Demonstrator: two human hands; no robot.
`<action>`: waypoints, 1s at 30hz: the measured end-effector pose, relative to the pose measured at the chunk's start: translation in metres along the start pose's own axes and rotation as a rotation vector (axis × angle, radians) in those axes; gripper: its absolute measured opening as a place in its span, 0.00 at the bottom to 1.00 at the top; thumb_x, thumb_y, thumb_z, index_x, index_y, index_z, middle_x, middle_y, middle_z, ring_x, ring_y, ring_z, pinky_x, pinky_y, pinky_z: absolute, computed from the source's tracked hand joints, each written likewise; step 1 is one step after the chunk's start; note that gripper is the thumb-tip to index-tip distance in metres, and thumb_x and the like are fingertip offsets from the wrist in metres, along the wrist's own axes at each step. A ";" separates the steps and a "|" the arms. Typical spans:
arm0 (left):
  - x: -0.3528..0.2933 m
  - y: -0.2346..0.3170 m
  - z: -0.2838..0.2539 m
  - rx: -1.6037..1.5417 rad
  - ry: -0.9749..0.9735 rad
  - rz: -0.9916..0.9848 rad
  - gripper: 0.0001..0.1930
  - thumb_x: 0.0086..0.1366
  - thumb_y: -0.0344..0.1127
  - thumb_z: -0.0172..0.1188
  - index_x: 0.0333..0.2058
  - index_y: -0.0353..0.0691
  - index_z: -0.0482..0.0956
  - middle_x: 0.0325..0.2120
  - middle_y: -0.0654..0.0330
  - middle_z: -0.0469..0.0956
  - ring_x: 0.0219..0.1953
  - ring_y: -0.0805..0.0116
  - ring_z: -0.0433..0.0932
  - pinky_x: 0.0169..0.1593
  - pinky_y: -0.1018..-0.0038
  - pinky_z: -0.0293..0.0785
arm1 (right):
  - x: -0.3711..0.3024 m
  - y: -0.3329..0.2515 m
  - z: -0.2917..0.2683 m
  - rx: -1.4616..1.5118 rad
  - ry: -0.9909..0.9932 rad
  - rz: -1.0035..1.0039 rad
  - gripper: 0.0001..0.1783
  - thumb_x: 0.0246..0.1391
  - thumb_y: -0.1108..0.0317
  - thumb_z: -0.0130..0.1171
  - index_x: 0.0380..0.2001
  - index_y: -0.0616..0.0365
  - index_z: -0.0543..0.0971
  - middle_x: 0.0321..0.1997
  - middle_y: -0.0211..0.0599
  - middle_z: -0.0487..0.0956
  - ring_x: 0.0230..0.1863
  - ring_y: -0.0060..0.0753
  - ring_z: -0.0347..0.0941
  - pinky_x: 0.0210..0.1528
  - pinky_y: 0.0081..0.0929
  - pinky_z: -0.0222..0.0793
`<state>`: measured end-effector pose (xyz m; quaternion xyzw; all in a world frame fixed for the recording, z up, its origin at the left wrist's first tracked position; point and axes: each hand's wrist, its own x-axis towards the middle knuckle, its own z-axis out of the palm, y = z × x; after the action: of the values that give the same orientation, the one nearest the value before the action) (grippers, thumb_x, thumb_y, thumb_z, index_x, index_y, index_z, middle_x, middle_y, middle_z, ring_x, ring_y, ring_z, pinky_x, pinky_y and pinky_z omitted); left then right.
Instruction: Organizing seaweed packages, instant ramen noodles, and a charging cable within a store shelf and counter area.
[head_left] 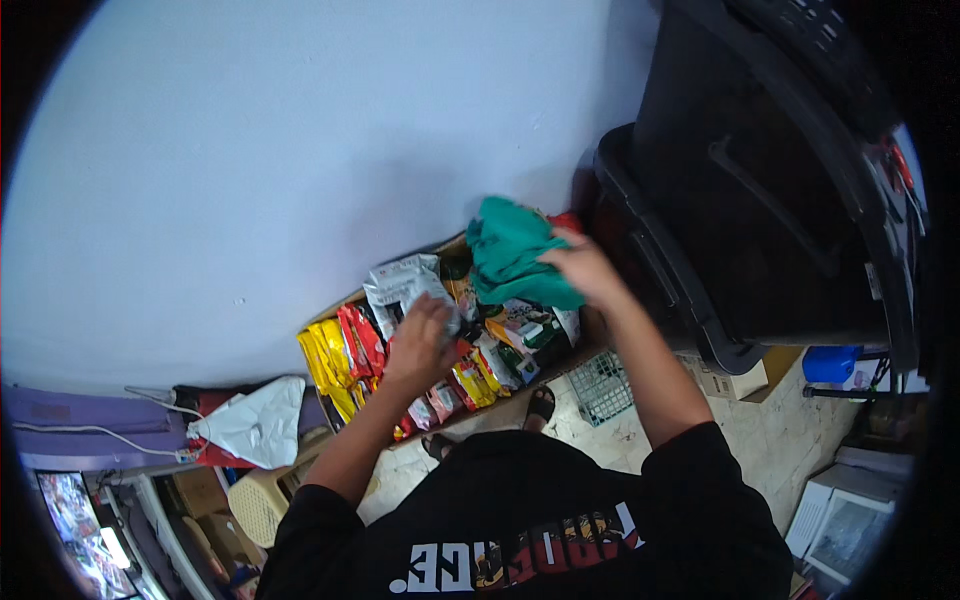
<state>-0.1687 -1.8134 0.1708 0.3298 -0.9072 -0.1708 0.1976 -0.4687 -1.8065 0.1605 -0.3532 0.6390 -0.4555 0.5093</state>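
Note:
My right hand [585,268] is closed on the upper right part of a crumpled green cloth [515,250], which it holds over the right half of a long cardboard box [520,392]. My left hand [422,342] reaches over the box's middle, its fingers curled on the lower part of a silver packet [403,283]; its fingertips are slightly blurred. To the left in the box stand yellow packets [325,355] and a red packet [362,338]. Smaller yellow packets [474,382] and pink packets [443,400] fill the front. The cloth hides part of the contents behind it.
The box stands against a pale wall [250,150]. Large black plastic bins [760,180] rise close on the right. A wire basket [602,388] sits on the tiled floor near my feet. At left are a beige plastic stool [258,508] and a white bag [262,425].

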 end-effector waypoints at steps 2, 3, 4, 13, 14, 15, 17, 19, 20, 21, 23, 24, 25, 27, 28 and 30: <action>-0.019 0.001 -0.016 0.022 0.016 -0.142 0.31 0.47 0.24 0.61 0.52 0.42 0.64 0.52 0.48 0.62 0.58 0.45 0.61 0.59 0.57 0.60 | -0.043 -0.042 -0.035 0.257 0.073 -0.068 0.25 0.44 0.71 0.61 0.48 0.68 0.72 0.39 0.38 0.78 0.37 0.29 0.73 0.41 0.24 0.69; -0.021 0.001 -0.019 0.035 0.033 -0.232 0.30 0.47 0.24 0.60 0.52 0.41 0.64 0.51 0.48 0.62 0.58 0.45 0.61 0.59 0.58 0.60 | -0.057 -0.043 -0.055 0.121 0.311 -0.204 0.23 0.44 0.73 0.60 0.46 0.65 0.72 0.40 0.38 0.77 0.38 0.29 0.73 0.42 0.24 0.68; -0.027 -0.002 -0.021 0.040 0.031 -0.250 0.30 0.47 0.24 0.60 0.52 0.41 0.64 0.51 0.48 0.62 0.58 0.45 0.61 0.59 0.58 0.60 | -0.059 -0.036 -0.073 -0.355 0.440 -0.618 0.20 0.42 0.76 0.58 0.43 0.63 0.73 0.39 0.42 0.75 0.39 0.38 0.73 0.43 0.25 0.67; -0.061 -0.017 -0.023 -0.075 0.172 -0.519 0.29 0.50 0.24 0.59 0.53 0.39 0.63 0.54 0.45 0.60 0.58 0.46 0.61 0.59 0.62 0.61 | -0.005 0.081 -0.060 -1.135 0.139 0.143 0.18 0.54 0.68 0.46 0.46 0.64 0.71 0.55 0.57 0.66 0.47 0.49 0.72 0.38 0.40 0.72; -0.061 -0.015 -0.026 -0.041 0.163 -0.491 0.31 0.49 0.24 0.59 0.55 0.40 0.62 0.56 0.45 0.60 0.58 0.46 0.61 0.59 0.62 0.60 | 0.005 0.094 -0.064 -1.136 0.132 0.139 0.18 0.54 0.68 0.46 0.46 0.64 0.71 0.55 0.57 0.66 0.47 0.49 0.72 0.38 0.40 0.72; -0.062 -0.012 -0.029 -0.034 0.166 -0.501 0.31 0.49 0.24 0.59 0.55 0.40 0.62 0.56 0.45 0.60 0.58 0.46 0.61 0.59 0.62 0.60 | 0.017 0.108 -0.068 -1.177 0.054 0.247 0.17 0.55 0.67 0.45 0.47 0.62 0.72 0.56 0.56 0.66 0.50 0.49 0.71 0.41 0.40 0.72; -0.059 -0.003 -0.031 0.071 0.158 -0.528 0.34 0.48 0.24 0.60 0.57 0.40 0.61 0.57 0.45 0.58 0.58 0.45 0.61 0.60 0.63 0.60 | 0.028 0.136 -0.076 -1.220 -0.023 0.355 0.17 0.57 0.66 0.44 0.47 0.60 0.72 0.56 0.55 0.67 0.53 0.49 0.69 0.44 0.40 0.71; -0.058 0.002 -0.031 0.130 0.155 -0.569 0.35 0.48 0.27 0.62 0.57 0.42 0.62 0.60 0.47 0.55 0.60 0.46 0.58 0.61 0.57 0.57 | 0.025 0.161 -0.079 -1.286 0.010 0.081 0.16 0.54 0.66 0.45 0.45 0.57 0.74 0.51 0.48 0.73 0.53 0.48 0.70 0.48 0.40 0.70; -0.054 0.014 -0.036 0.267 0.134 -0.543 0.33 0.48 0.29 0.62 0.56 0.43 0.64 0.60 0.47 0.55 0.61 0.47 0.57 0.60 0.53 0.54 | 0.024 0.157 -0.075 -1.285 0.000 0.074 0.16 0.54 0.66 0.45 0.45 0.57 0.74 0.51 0.48 0.73 0.53 0.48 0.70 0.48 0.40 0.70; -0.053 0.021 -0.036 0.402 0.114 -0.517 0.32 0.49 0.31 0.62 0.56 0.44 0.65 0.60 0.48 0.55 0.62 0.48 0.55 0.60 0.48 0.52 | 0.019 0.141 -0.070 -1.235 0.037 0.025 0.16 0.53 0.65 0.46 0.43 0.56 0.74 0.49 0.46 0.75 0.51 0.48 0.71 0.48 0.39 0.69; -0.048 0.029 -0.028 0.356 0.120 -0.447 0.30 0.49 0.34 0.62 0.54 0.47 0.67 0.58 0.51 0.59 0.63 0.52 0.54 0.59 0.42 0.48 | 0.003 0.099 -0.062 -1.189 0.085 -0.030 0.15 0.53 0.65 0.47 0.42 0.55 0.74 0.47 0.44 0.76 0.50 0.48 0.71 0.48 0.39 0.69; -0.046 0.036 -0.023 0.323 -0.028 -0.337 0.29 0.50 0.35 0.62 0.54 0.47 0.68 0.57 0.53 0.60 0.62 0.53 0.54 0.60 0.42 0.48 | -0.007 0.080 -0.051 -1.121 0.104 -0.179 0.14 0.52 0.63 0.49 0.41 0.56 0.74 0.45 0.44 0.77 0.47 0.48 0.73 0.45 0.40 0.70; -0.043 0.044 -0.020 0.290 -0.175 -0.222 0.28 0.51 0.36 0.61 0.54 0.48 0.68 0.56 0.54 0.62 0.62 0.53 0.54 0.60 0.42 0.47 | -0.017 0.060 -0.036 -1.046 0.125 -0.326 0.14 0.51 0.62 0.51 0.39 0.57 0.74 0.43 0.45 0.77 0.43 0.48 0.74 0.42 0.41 0.71; -0.037 0.056 -0.008 0.327 -0.194 -0.205 0.28 0.51 0.38 0.60 0.54 0.49 0.68 0.56 0.56 0.62 0.62 0.54 0.55 0.61 0.42 0.46 | -0.022 0.024 0.005 -0.900 0.143 -0.411 0.13 0.50 0.59 0.55 0.34 0.56 0.73 0.35 0.45 0.79 0.35 0.50 0.76 0.36 0.42 0.71; -0.032 0.060 -0.001 0.354 -0.219 -0.180 0.27 0.52 0.40 0.60 0.53 0.50 0.69 0.56 0.58 0.61 0.62 0.55 0.55 0.61 0.43 0.45 | -0.015 0.017 0.019 -1.020 0.102 -0.407 0.15 0.49 0.57 0.56 0.34 0.56 0.73 0.32 0.45 0.79 0.33 0.50 0.76 0.35 0.42 0.71; -0.024 0.061 0.012 0.373 -0.230 -0.148 0.27 0.53 0.41 0.58 0.53 0.50 0.69 0.56 0.59 0.61 0.62 0.56 0.54 0.61 0.42 0.44 | 0.010 0.022 0.030 -1.147 0.075 -0.404 0.16 0.48 0.55 0.57 0.33 0.56 0.73 0.28 0.45 0.79 0.31 0.51 0.76 0.33 0.42 0.72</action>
<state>-0.1901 -1.7509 0.1817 0.4047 -0.9129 -0.0508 0.0154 -0.4420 -1.8149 0.1343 -0.6692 0.7203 -0.1385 0.1187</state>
